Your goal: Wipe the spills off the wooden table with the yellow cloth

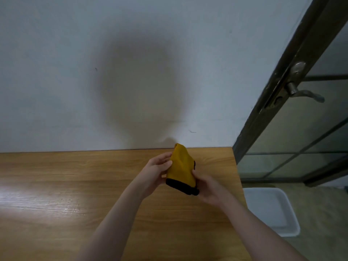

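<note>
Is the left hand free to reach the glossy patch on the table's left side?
Probably not yet: the left hand grips the yellow cloth with the right hand; the table path looks unobstructed.

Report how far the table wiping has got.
Done: cannot tell; no spills show on the wooden table. In hand: left hand and right hand hold the folded yellow cloth above the tabletop. Left: bringing it down and wiping.
</note>
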